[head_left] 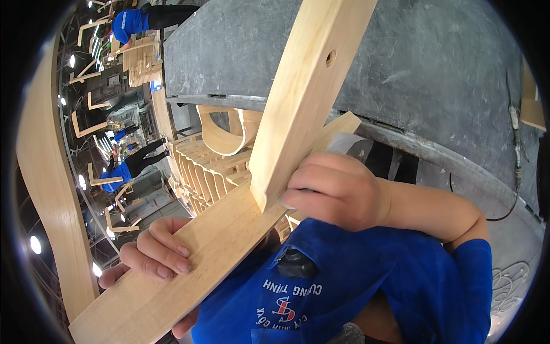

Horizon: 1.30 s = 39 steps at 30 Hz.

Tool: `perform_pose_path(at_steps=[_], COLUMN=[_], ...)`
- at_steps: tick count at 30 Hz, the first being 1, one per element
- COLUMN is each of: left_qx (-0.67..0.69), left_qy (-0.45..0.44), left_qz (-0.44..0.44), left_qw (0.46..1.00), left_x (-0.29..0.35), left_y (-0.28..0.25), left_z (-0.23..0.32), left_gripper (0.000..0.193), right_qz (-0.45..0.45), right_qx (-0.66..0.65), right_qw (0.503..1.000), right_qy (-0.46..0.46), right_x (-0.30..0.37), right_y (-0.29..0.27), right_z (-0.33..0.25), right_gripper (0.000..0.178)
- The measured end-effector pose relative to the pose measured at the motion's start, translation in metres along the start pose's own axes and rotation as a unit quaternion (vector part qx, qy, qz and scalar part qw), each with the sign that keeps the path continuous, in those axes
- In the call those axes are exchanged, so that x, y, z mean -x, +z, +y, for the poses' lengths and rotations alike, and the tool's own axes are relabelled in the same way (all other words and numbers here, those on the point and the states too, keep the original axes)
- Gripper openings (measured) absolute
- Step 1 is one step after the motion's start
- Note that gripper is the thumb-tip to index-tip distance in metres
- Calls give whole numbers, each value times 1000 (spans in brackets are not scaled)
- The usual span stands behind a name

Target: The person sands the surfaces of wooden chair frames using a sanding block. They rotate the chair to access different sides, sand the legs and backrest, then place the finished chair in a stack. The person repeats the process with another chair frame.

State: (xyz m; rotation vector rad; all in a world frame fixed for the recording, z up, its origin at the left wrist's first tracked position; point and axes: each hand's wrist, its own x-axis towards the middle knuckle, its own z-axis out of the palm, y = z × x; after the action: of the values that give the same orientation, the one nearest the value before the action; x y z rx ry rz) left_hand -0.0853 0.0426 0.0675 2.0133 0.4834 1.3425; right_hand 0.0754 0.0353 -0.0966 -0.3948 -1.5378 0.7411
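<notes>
Post [303,103] and board [223,229] meet at an angle in the middle of the view, but the post's upper end is cut off by the top edge, and the inside of their joint cannot be seen. Another length of wood [347,124] shows beyond the right hand [344,192]; whether it belongs to the board is hard to tell, since the post and that hand cover the stretch between. A pale grey patch [345,142] just beside the knuckles is too unclear to name.

The right hand's fingers are curled in against the post's side near the joint; their tips are hidden, so I cannot tell whether they grip anything. The left hand [152,249] grips the board's lower-left part, fingers bent over its upper edge onto the broad face, with another digit showing at the lower edge. Its palm is hidden behind the wood.

Both pieces are pale, smooth and straight-edged, with fine grain. The post is thick, with a bevelled edge, a round hole [330,58] in one face and a stepped end at the joint; the board is flat and broad. They are held in front of the wearer's blue shirt [366,258], with a grey table [435,63] beyond.
</notes>
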Motion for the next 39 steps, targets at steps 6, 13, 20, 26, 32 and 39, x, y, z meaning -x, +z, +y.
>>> perform_pose_path(at_steps=[6, 13, 20, 26, 32, 39], left_qx=[4, 3, 1, 4, -12, 19], left_qy=[13, -7, -8, -24, -4, -15], left_qz=[28, 12, 23, 9, 29, 16], left_qw=[1000, 1000, 1000, 1000, 999, 1000], left_x=[1, 1, 0, -3, 1, 0], left_y=[1, -11, -15, -17, -16, -20], left_z=[-3, -2, -2, -4, -4, -7], left_gripper=[96, 99, 96, 101, 99, 100], right_qz=[92, 69, -6, 45, 83, 59], right_qx=[-22, -23, -11, -1, -43, -25], right_qw=[994, 997, 1000, 999, 995, 998], right_qy=[-51, -29, -14, -23, -48, 28], right_x=[-13, -4, -8, -5, -9, -7], right_y=[11, 16, 11, 11, 23, 7], right_z=[-10, 9, 2, 11, 8, 22], right_gripper=[22, 23, 23, 22, 21, 19])
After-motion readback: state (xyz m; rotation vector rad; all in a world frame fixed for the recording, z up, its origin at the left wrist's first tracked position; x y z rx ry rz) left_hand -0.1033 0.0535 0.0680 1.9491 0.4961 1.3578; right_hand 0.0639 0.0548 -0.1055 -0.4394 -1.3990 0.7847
